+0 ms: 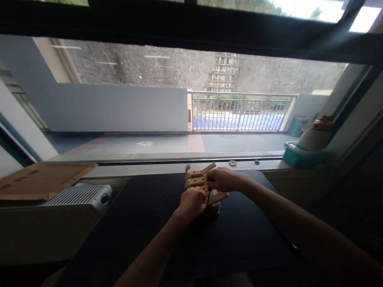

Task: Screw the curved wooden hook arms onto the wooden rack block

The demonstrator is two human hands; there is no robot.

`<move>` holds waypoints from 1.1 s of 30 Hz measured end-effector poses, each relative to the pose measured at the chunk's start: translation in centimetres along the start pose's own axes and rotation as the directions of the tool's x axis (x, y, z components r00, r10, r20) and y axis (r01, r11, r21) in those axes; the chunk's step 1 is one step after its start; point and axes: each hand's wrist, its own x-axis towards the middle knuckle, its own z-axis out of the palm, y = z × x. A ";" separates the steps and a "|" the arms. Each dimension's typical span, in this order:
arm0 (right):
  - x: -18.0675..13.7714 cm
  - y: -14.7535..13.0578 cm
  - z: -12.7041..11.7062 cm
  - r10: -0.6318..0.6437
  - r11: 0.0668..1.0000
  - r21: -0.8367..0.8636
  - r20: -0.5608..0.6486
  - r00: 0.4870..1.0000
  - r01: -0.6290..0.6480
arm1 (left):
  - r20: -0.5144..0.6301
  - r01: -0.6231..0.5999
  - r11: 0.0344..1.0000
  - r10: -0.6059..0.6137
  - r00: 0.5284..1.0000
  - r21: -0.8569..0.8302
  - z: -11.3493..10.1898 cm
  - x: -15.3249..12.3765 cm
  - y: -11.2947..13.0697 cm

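Note:
On the dark table stands a wooden assembly of several light brown slats with dark holes and curved left ends. My left hand is closed around its near side, fingers wrapped over a slat. Above the right part, my right hand is closed on a screwdriver, whose dark shaft points down at the wood beside my left fingers. The screwdriver's tip is too small to make out. One wooden slat sticks out to the right, over a rough-looking block at the near side.
A small dark stick-like piece lies on the table. The windowsill holds a tape roll, a small dark object and a teal box. Brown cardboard rests on the radiator at left.

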 end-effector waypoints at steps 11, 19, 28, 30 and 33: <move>-0.5 -0.2 -0.3 -0.028 0.999 -0.028 0.003 1.000 0.028 | -0.007 0.003 1.000 -0.003 1.000 -0.007 0.1 -0.1 -0.1; -0.2 0.0 0.4 0.028 0.999 -0.027 -0.018 0.999 -0.029 | -0.005 -0.004 1.000 0.004 1.000 -0.011 0.1 0.0 -0.2; -1.0 -0.2 -1.0 -0.031 0.999 0.019 0.012 0.999 0.031 | 0.010 -0.003 1.000 0.003 1.000 -0.014 -0.3 -0.1 -0.1; -1.0 -0.1 -0.6 -0.016 0.999 0.028 -0.007 1.000 0.016 | 0.012 -0.003 1.000 0.003 1.000 -0.012 -0.3 -0.1 -0.1; -1.0 0.2 0.2 0.012 0.999 0.031 -0.034 0.999 -0.011 | 0.012 -0.005 1.000 0.005 1.000 -0.006 -0.2 -0.1 0.0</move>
